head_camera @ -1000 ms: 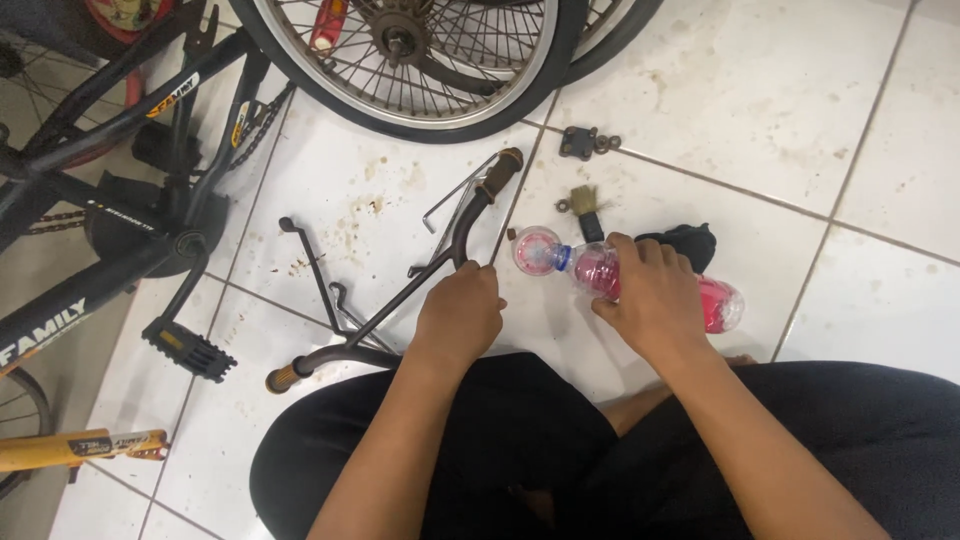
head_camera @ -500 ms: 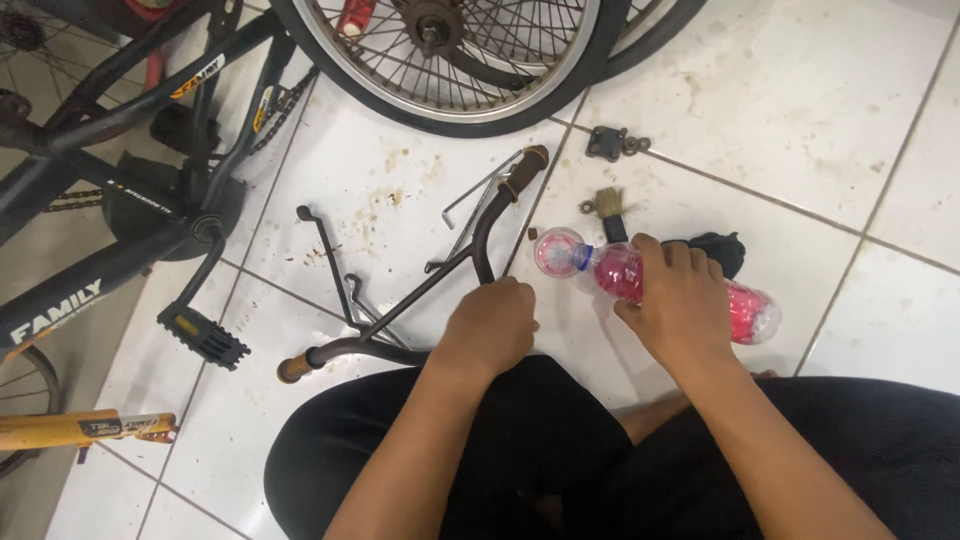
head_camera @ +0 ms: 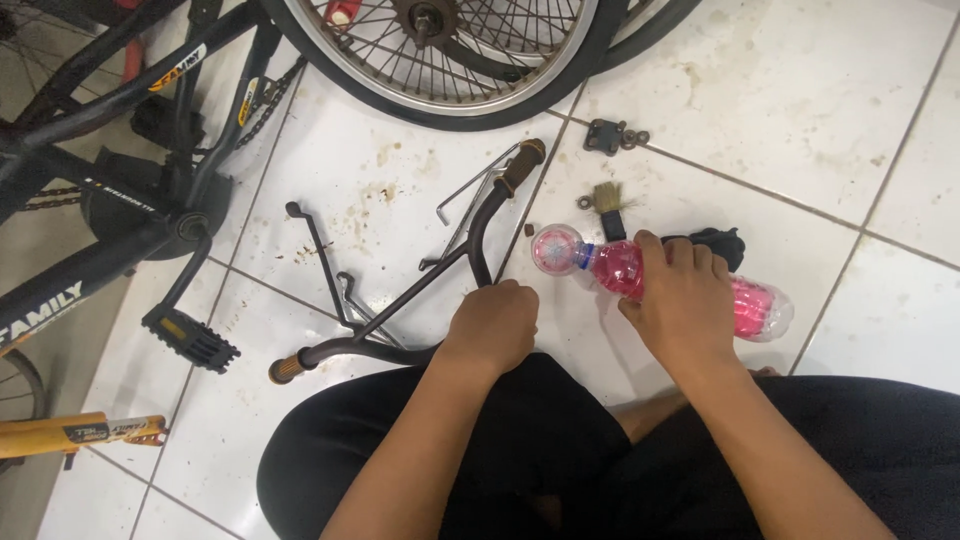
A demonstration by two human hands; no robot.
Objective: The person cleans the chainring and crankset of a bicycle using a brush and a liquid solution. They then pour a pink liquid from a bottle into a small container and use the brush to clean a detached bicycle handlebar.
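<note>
Bottle (head_camera: pixel 700 290) of pink liquid lies on the floor at three o'clock, right hand (head_camera: pixel 685 305) clamped over it; left hand (head_camera: pixel 492 325) grips the handlebar (head_camera: pixel 400 300). Squeezing could spill liquid.

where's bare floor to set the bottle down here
Bare tile lies right of the bottle and above it, beyond the small brush. Crowded: between the handlebar and the bicycle wheel, with loose rods; the bicycle fills the left.

bottle (head_camera: pixel 662 283): tipped flatter on the tiles | right hand (head_camera: pixel 685 305): slid along it, away from cap
</note>
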